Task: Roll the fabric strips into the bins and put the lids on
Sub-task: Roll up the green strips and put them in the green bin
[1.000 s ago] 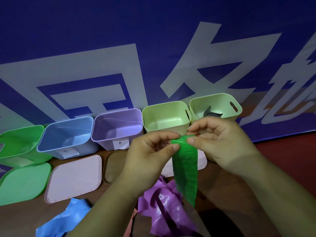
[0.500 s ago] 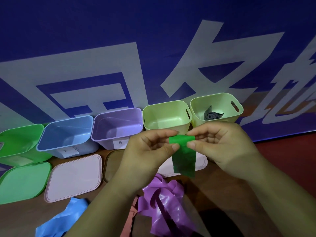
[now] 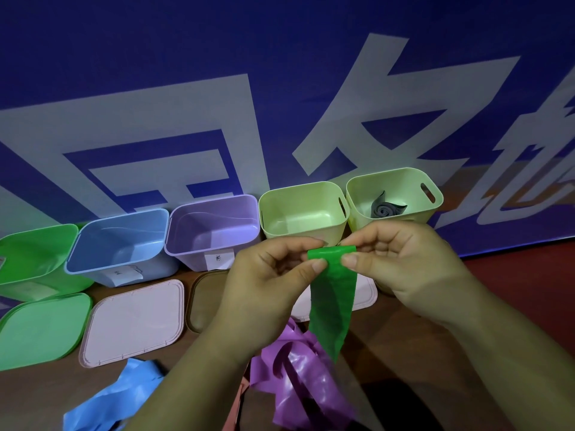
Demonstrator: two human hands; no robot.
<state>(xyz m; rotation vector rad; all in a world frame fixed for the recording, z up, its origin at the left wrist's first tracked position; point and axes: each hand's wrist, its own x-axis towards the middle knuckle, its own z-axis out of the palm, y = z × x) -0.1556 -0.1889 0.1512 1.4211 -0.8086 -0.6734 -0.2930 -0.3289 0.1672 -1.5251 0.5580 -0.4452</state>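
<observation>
A green fabric strip (image 3: 333,293) hangs in front of me, its top end curled over and pinched between my left hand (image 3: 267,284) and my right hand (image 3: 404,269). Its tail reaches down over a purple strip (image 3: 298,374) heaped on the table. A blue strip (image 3: 115,399) lies at the lower left. Five open bins line the back: green (image 3: 34,259), blue (image 3: 118,244), purple (image 3: 211,225), pale green (image 3: 298,209), and a second pale green bin (image 3: 395,191) holding a rolled grey strip (image 3: 385,208).
Lids lie flat in front of the bins: a green lid (image 3: 37,331), a pink lid (image 3: 133,321), a brown lid (image 3: 205,300), and a pale pink lid (image 3: 364,293) partly behind my hands. A blue banner (image 3: 280,88) with large white characters stands behind the bins.
The hanging green tail is longer than half a second ago, when it looked short. Both hands sit slightly lower, uncovering the grey roll in the right bin.
</observation>
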